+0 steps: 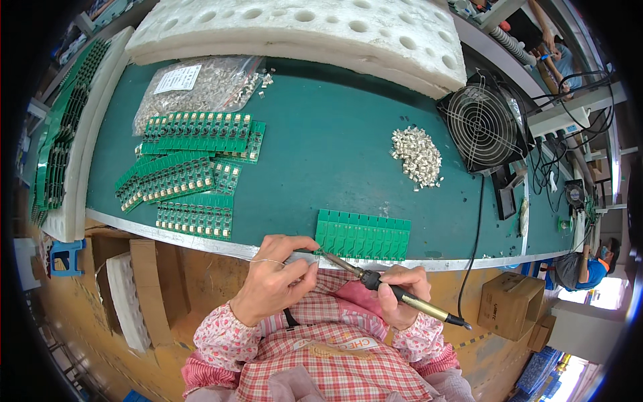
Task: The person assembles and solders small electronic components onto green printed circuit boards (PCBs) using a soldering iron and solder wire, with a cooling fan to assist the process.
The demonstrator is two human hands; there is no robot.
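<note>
A soldering iron (416, 299) is gripped in my right hand (405, 291), its tip pointing up and left to the near left corner of a green circuit board panel (363, 236). The panel lies at the table's front edge with its plain side up. At that same corner my left hand (280, 276) is closed in a pinch, and a thin solder wire (268, 260) runs across its fingers. The exact contact between wire, tip and board is too small to make out. A pile of small whitish metal components (418, 157) lies beyond the panel to the right.
Stacked populated circuit boards (181, 175) lie left, below a plastic bag of components (201, 84). A perforated white foam block (301, 33) spans the back; another foam slab (100, 141) holds boards at far left. A black fan (479, 124) stands right, and a black cable (476, 251) hangs over the edge.
</note>
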